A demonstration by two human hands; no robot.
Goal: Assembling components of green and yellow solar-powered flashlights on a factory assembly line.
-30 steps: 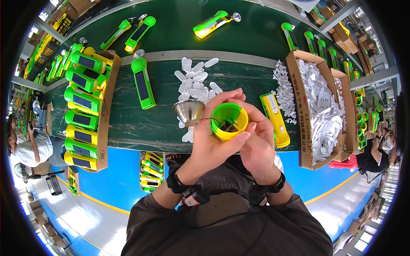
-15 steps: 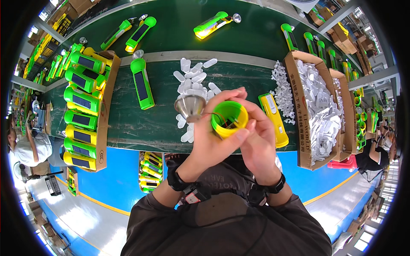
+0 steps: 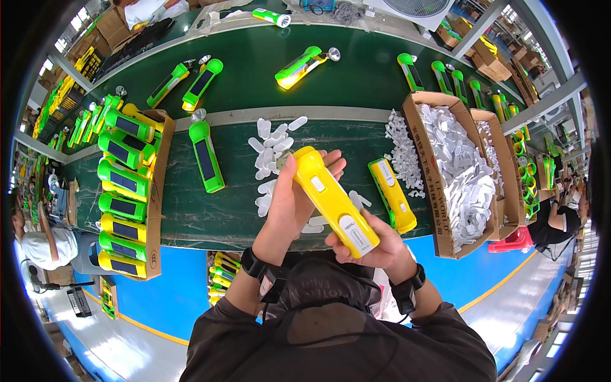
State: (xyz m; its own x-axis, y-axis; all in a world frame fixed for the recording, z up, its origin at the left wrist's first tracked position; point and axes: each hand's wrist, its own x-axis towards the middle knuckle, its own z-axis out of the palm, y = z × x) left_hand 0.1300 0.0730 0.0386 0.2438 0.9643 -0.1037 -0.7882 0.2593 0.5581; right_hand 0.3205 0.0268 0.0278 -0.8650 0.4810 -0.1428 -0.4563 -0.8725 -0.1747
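Both hands grip one long yellow plastic flashlight body (image 3: pixel 334 205), held above the table (image 3: pixel 210 219). The left hand (image 3: pixel 283 213) cups the wide round head, its thumb on the near side and its fingertips showing past the far side; the right hand (image 3: pixel 375 245) holds the narrower tail. The body's long axis slants between them, the head farther from the person and to the left, the tail nearer and to the right, with the face bearing white inserts turned up.

The table's near edge passes just by the right hand. Beyond the left hand lie loose, white, oblong plastic pieces (image 3: pixel 282 144), some near its fingers. Right of the hands, a yellow-and-green plastic flashlight (image 3: pixel 391 194) lies nearest the right one; farther right stands a brown cardboard box (image 3: pixel 442 219) of white pieces. Well left of the left hand, across green tabletop, lies a green flashlight with a dark panel (image 3: pixel 205 156).
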